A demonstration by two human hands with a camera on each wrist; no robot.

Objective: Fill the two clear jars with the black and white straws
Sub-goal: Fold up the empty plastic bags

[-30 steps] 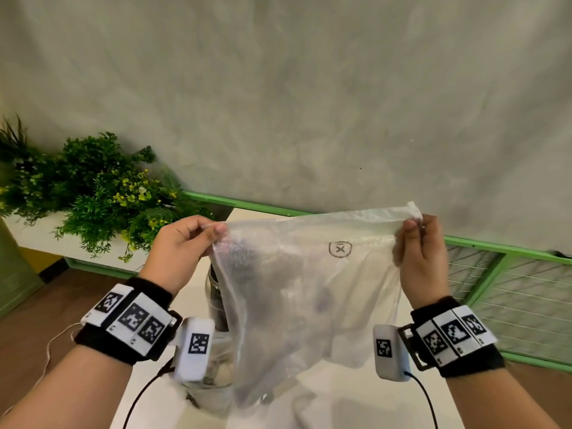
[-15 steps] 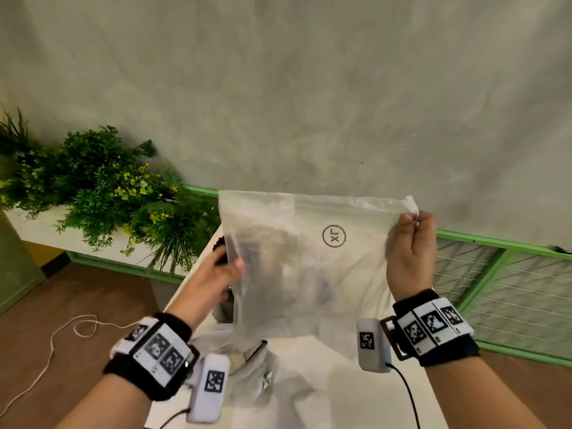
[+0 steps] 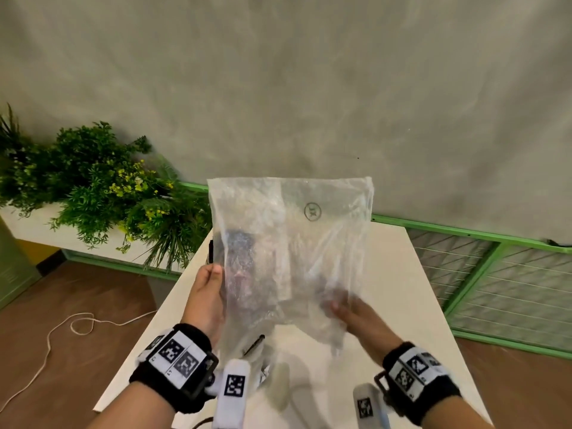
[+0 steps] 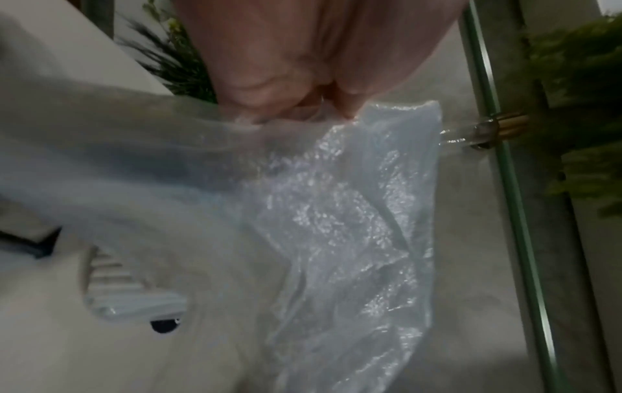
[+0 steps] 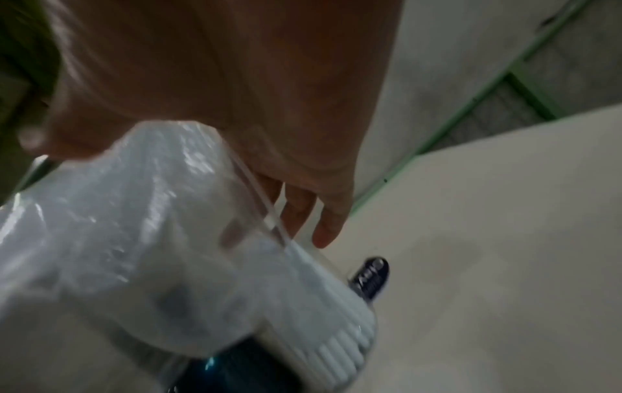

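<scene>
A crinkled clear plastic bag (image 3: 291, 243) stands upright over the white table (image 3: 399, 289). My left hand (image 3: 213, 275) pinches its left edge between thumb and fingers (image 4: 346, 106). My right hand (image 3: 337, 305) lies behind the bag's lower right part, fingers (image 5: 328, 228) straight, the film draped over the palm. A dark jar shape (image 3: 238, 252) shows blurred through the bag. White straws (image 5: 340, 343) and black straws (image 5: 370, 274) lie bundled below the right hand. One black straw (image 3: 255, 345) pokes out under the bag. The rest of the jars is hidden.
Leafy green plants (image 3: 102, 193) fill a planter left of the table. A green wire-mesh fence (image 3: 495, 283) runs behind and to the right. A white cord (image 3: 62, 332) lies on the wooden floor at the left. A grey backdrop hangs behind.
Both hands left the bag's top corners. The left hand dropped to the left edge, then the right hand went down behind the lower right part. The view tipped down onto the table.
</scene>
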